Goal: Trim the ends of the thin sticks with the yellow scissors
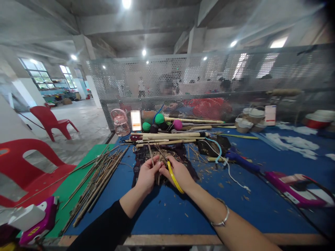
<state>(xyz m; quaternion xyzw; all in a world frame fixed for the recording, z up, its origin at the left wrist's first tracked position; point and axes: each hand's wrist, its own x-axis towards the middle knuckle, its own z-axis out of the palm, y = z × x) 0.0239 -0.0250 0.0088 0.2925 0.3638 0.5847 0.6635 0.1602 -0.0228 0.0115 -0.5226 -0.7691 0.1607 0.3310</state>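
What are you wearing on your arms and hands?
The left hand and right hand are bare, with no gloves. The left arm has a black sleeve that stops short of the wrist. The right arm has no sleeve, just a thin silver bangle by the wrist.

Nearer than the dark cloth strewn with wood shavings (142, 161), the blue table mat (170, 216) is bare but for chips, open for passing. Left of the cloth a loose bundle of thin brown sticks (96, 181) blocks. Behind it pale bamboo poles (167, 137) lie crosswise before a perforated grey metal screen (209, 80). Right of it lie a blue-handled tool (242, 162) and a trailing white cord (232, 176)
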